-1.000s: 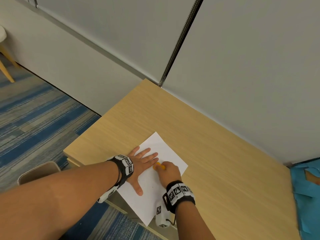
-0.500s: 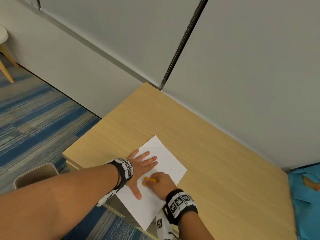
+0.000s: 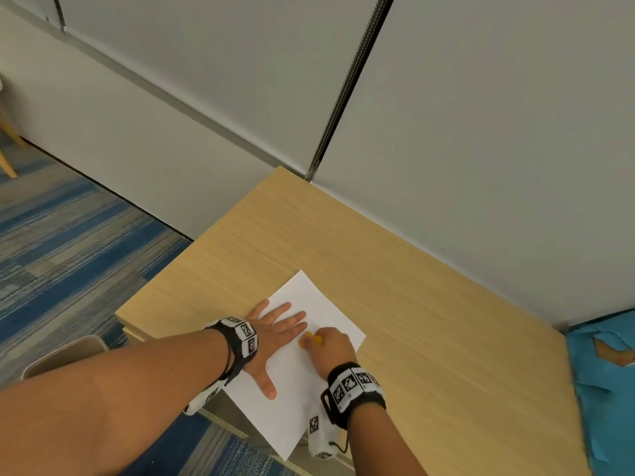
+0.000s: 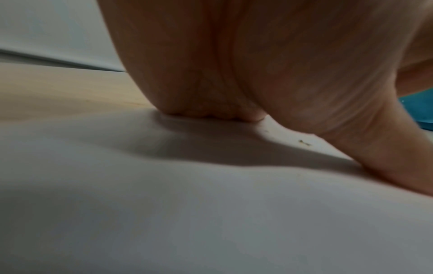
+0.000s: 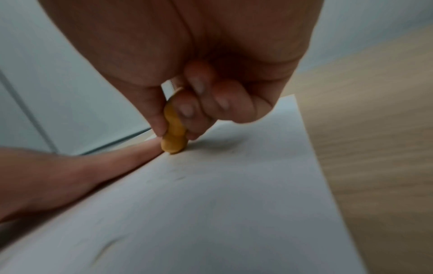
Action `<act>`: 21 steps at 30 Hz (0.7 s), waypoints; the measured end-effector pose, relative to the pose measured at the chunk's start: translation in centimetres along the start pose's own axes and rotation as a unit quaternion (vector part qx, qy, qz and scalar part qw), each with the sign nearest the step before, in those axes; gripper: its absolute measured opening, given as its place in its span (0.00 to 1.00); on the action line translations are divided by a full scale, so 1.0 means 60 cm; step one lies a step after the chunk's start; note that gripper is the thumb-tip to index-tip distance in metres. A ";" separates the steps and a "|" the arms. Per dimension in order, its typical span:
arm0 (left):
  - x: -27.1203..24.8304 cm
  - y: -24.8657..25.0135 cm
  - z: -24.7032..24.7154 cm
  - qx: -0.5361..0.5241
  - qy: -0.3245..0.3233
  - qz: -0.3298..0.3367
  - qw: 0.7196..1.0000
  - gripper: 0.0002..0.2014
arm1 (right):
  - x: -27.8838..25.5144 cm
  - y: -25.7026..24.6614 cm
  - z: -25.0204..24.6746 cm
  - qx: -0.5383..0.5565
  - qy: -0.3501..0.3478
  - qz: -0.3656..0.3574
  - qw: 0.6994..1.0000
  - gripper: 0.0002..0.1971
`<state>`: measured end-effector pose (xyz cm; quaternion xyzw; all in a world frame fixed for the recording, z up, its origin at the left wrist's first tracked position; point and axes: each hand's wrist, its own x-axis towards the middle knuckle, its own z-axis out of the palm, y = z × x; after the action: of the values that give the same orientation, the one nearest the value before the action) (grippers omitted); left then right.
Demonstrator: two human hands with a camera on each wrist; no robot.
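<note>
A white sheet of paper (image 3: 302, 400) lies on the wooden desk (image 3: 429, 321), its near corner hanging over the front edge. My left hand (image 3: 275, 333) presses flat on the sheet (image 4: 187, 204) with fingers spread straight. My right hand (image 3: 331, 345) pinches a small orange eraser (image 3: 309, 339) between thumb and fingers. In the right wrist view the orange eraser (image 5: 173, 133) stands with its tip on the paper (image 5: 234, 204), right beside a fingertip of the left hand (image 5: 131, 153). Faint pencil smudges show on the sheet near the tip.
The desk stands against a grey partition wall (image 3: 481, 149). Blue striped carpet (image 3: 68, 242) lies to the left, with a beige chair seat (image 3: 65, 355) below the desk's edge. A blue cloth-like thing (image 3: 604, 389) lies at the desk's right end.
The right hand with the eraser slid down-left across the sheet, then back up toward the left fingertips. The left hand stayed flat on the paper.
</note>
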<state>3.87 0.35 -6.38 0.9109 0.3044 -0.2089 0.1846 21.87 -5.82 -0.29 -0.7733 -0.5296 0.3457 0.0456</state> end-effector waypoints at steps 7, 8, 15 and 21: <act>0.004 -0.008 0.008 0.003 0.012 0.012 1.000 0.78 | -0.033 -0.013 0.033 0.013 -0.103 -0.027 0.994 0.20; 0.004 -0.007 0.006 0.001 0.013 0.012 1.000 0.78 | -0.025 -0.011 0.026 0.008 -0.092 -0.025 0.995 0.19; -0.003 -0.006 0.003 0.005 0.008 0.010 1.000 0.77 | -0.023 -0.013 0.033 0.007 -0.009 0.008 1.000 0.17; -0.002 -0.002 0.001 0.005 -0.001 0.004 1.000 0.75 | -0.021 -0.009 0.020 0.005 0.011 0.018 1.000 0.15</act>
<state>3.69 0.34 -6.37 0.9128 0.2994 -0.2105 0.1811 20.50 -7.01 -0.35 -0.7860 -0.5134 0.3409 0.0487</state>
